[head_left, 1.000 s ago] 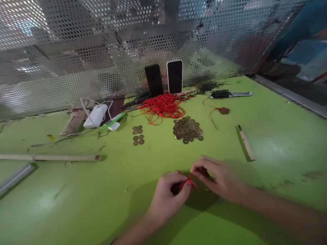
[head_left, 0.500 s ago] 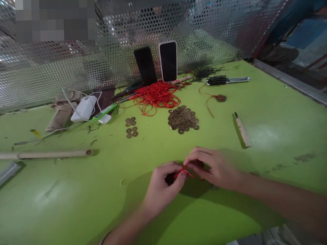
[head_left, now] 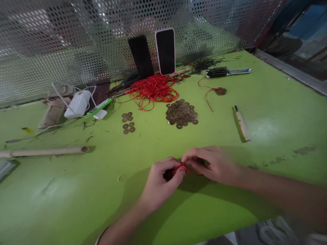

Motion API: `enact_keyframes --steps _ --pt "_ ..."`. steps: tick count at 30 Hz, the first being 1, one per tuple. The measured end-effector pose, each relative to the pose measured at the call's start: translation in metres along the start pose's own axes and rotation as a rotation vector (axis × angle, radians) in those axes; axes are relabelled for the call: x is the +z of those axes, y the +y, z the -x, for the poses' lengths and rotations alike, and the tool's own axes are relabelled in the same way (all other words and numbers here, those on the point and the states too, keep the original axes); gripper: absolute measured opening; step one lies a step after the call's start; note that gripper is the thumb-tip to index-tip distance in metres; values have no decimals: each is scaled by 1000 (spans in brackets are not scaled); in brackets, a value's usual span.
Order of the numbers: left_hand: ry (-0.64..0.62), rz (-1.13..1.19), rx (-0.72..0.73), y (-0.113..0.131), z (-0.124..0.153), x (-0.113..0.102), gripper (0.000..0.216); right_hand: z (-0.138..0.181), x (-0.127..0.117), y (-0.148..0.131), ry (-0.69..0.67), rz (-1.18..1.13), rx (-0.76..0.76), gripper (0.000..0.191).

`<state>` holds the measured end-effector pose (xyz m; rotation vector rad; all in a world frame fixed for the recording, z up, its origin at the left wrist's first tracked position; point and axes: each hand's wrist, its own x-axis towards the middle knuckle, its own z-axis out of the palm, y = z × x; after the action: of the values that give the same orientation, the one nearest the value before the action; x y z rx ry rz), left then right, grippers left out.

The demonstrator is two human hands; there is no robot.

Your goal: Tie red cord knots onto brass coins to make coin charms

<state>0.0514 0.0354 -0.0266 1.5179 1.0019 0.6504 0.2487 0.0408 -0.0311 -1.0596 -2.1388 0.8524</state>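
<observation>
My left hand (head_left: 162, 181) pinches a red cord (head_left: 182, 165) between thumb and fingers, low over the front of the green table. Close against it, my right hand (head_left: 211, 163) is closed on the same cord with its fingertips; part of the cord hangs between the two. The fingers hide how the cord is looped. Beyond the hands lies a pile of round brass coins (head_left: 180, 114) with holes. Two small groups of coins (head_left: 128, 123) sit left of the pile. A red tangle of cord (head_left: 155, 87) rests behind them.
Two phones (head_left: 165, 52) lean on a perforated metal screen (head_left: 101, 39). To the right are a hairbrush (head_left: 228, 72), a corded coin bundle (head_left: 220, 91) and a wooden-handled tool (head_left: 242, 125). On the left lie a bamboo tube (head_left: 49, 151) and a white charger (head_left: 77, 104).
The view has tilted down slightly, so the table things appear higher. Both hands stay together on the red cord, their fingers shifted only a little.
</observation>
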Motion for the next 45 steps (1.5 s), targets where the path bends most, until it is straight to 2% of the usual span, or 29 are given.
enact_keyframes --steps 5,7,12,26,36,38,41,42,45 --pt "-33 -27 29 -1 2 1 19 -3 -3 0 66 -11 107 16" --pt "-46 -42 46 0 3 1 18 -4 -4 0 53 -18 118 16" --pt "3 -21 58 1 4 2 18 -4 -3 -1 -35 -54 22 14" --pt "7 -21 25 2 3 3 21 -2 -5 -3 -8 9 -58 13" --pt "12 -32 39 2 3 2 20 -3 -5 -4 107 -47 126 17" --pt "42 -8 36 1 2 1 20 -3 -3 -3 106 -108 175 19" --pt "143 42 22 0 1 -1 21 -2 -2 -3 85 -247 238 41" --pt "182 55 6 -1 1 -2 22 -2 -2 -3 51 -266 249 41" --pt "269 71 -54 -4 -1 -3 28 -3 -1 -3 -91 -155 216 24"
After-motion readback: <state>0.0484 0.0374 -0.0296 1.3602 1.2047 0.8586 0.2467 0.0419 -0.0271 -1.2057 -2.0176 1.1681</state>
